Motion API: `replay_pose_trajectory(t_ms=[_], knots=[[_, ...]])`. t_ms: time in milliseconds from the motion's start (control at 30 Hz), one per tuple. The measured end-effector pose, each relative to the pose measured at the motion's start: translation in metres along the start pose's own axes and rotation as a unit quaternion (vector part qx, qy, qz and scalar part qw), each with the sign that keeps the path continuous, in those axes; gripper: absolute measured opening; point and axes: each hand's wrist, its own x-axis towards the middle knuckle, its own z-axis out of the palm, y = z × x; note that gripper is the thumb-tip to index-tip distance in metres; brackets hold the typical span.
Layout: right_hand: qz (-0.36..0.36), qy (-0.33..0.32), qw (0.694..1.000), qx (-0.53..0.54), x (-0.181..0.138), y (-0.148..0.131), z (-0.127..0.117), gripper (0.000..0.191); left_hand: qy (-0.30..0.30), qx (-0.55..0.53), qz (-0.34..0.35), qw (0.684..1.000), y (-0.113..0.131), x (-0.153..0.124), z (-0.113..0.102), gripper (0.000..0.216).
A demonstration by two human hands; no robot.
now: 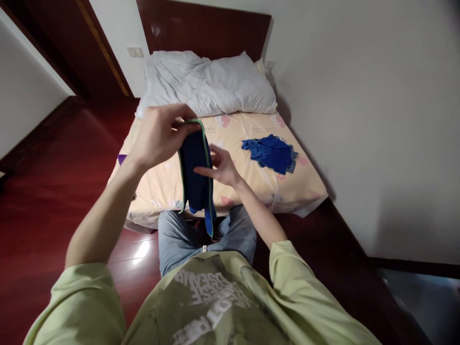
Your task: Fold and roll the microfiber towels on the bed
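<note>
A dark blue cloth with green edging [194, 167] hangs in front of me, folded over lengthwise, its lower ends dangling above my knees. My left hand [163, 129] pinches its top edge between thumb and fingers. Lower down on the right side, my right hand [221, 165] grips the cloth's green edge, the thumb lying across the front and the other fingers behind, partly hidden. Another blue cloth with green trim [271, 152] lies crumpled on the right part of the bed. Whether either piece is a garment I cannot tell for sure.
The bed [237, 191] has a peach sheet with pink prints. White pillows [212, 84] lie against the dark headboard [208, 26]. A small purple item [121, 158] shows at the bed's left edge. A wall [359, 120] runs along the right; reddish wooden floor [64, 191] lies left.
</note>
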Motion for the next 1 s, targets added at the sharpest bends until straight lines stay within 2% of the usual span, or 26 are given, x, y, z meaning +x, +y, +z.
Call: replay_pose_trajectory(t_ms=[67,167,267,400,533,633,700,833,933,1000], knots=[[0.028,-0.009,0.999,-0.013,-0.026,0.034,0.003,0.03,0.082,0.002,-0.022,0.996,-0.007,-0.002,-0.01,0.002],[0.084,0.059,0.989,-0.108,-0.061,0.081,0.002,0.017,0.156,0.026,-0.05,0.986,-0.018,-0.002,-0.025,0.007],[0.15,0.119,0.967,-0.17,-0.084,0.113,-0.009,0.01,0.173,0.046,-0.07,0.981,-0.023,-0.002,-0.035,0.008],[0.175,0.101,0.962,-0.183,-0.102,0.133,-0.041,0.014,0.184,0.049,-0.099,0.977,-0.034,-0.001,-0.044,0.005],[0.175,0.098,0.959,-0.2,-0.113,0.137,-0.088,0.026,0.228,0.064,-0.146,0.961,-0.069,-0.002,-0.062,0.017],[0.162,0.101,0.961,-0.2,-0.114,0.132,-0.12,0.033,0.234,0.075,-0.199,0.949,-0.11,-0.007,-0.074,0.016],[0.146,0.131,0.958,-0.209,-0.11,0.125,-0.136,0.035,0.233,0.084,-0.239,0.939,-0.139,-0.014,-0.077,0.015],[0.127,0.219,0.941,-0.224,-0.101,0.108,-0.154,0.035,0.263,0.132,-0.313,0.903,-0.191,-0.038,-0.073,0.017],[0.09,0.256,0.931,-0.243,-0.101,0.094,-0.16,0.036,0.28,0.166,-0.327,0.887,-0.221,-0.068,-0.074,0.018],[0.062,0.28,0.922,-0.258,-0.104,0.087,-0.161,0.036,0.291,0.184,-0.322,0.882,-0.231,-0.092,-0.078,0.017]])
